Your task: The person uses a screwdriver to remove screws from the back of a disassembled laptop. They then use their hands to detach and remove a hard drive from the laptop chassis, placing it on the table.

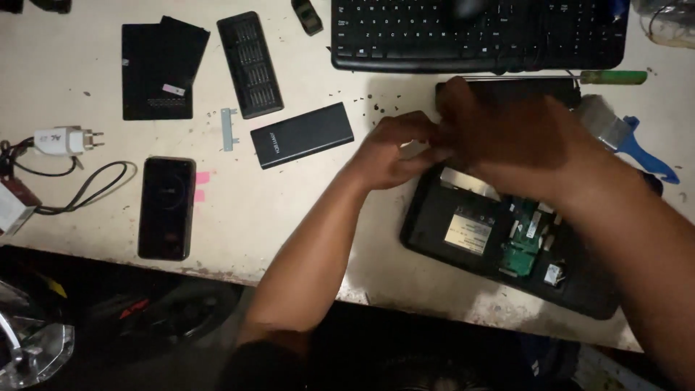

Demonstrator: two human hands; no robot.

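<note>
Head view: opened laptop base (463, 232), black, lying at the table's near edge with green circuit boards (525, 246) exposed inside. Left hand (394, 148) and right hand (507, 137) meeting above its far-left corner, fingertips pinched together on something too small to tell. Left of the base: black power bank (302, 135), screwdriver bit case (250, 64), phone (167, 207). Beyond the base: keyboard (478, 32). Right of it: blue-handled brush (630, 137).
</note>
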